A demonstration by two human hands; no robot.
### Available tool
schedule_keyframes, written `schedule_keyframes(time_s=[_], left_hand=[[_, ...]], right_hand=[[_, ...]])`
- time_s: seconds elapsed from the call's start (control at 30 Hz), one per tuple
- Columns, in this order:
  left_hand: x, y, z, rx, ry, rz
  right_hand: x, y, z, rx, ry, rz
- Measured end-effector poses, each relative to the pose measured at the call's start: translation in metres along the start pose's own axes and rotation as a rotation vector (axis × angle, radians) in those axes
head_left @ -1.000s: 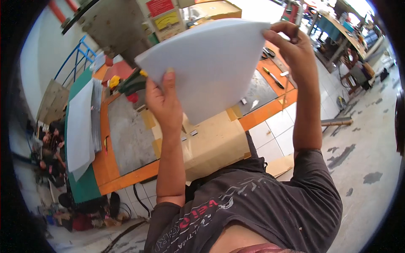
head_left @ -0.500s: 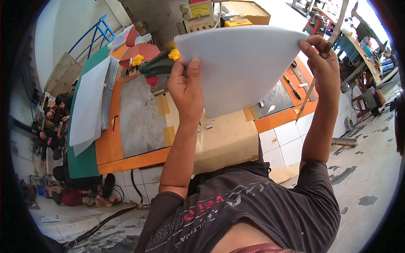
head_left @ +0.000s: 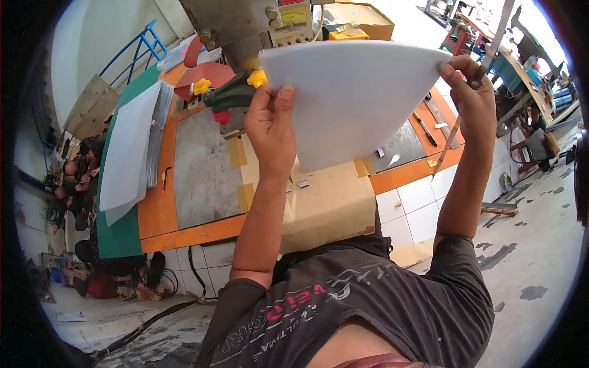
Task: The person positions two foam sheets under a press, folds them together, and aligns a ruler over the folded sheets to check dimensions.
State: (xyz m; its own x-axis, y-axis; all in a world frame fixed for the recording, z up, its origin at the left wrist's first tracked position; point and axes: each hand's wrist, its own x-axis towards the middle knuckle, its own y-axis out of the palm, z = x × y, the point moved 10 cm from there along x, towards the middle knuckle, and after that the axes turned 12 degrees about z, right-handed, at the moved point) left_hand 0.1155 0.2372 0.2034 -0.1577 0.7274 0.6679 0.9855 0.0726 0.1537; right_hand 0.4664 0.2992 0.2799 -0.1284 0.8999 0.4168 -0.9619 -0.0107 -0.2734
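I hold a large white sheet up in front of me over the workbench. My left hand grips its left edge, thumb on the near face. At the far right corner my right hand pinches the sheet, and a thin wooden stick runs down through that hand. Below the sheet lies a brown cardboard piece taped to the orange bench. A grey metal plate is set in the bench top.
A grey press machine with yellow and red knobs stands at the back. More white sheets lie on a green mat at the left. People sit at far left. Cables trail on the floor below the tiled bench front.
The view has swung left and the sheet now sits further right and higher in view. Both hands keep their hold on it.
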Motion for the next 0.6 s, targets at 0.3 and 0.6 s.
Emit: schedule_keyframes(time_s=[0.3,0.6], left_hand=[[-0.001,-0.013,0.01,-0.046,-0.048,-0.048],[-0.001,-0.013,0.012,-0.138,-0.002,-0.01]], right_hand=[[-0.001,0.014,0.011,0.03,-0.103,0.062],[-0.004,0.009,0.008,0.028,-0.115,0.061]])
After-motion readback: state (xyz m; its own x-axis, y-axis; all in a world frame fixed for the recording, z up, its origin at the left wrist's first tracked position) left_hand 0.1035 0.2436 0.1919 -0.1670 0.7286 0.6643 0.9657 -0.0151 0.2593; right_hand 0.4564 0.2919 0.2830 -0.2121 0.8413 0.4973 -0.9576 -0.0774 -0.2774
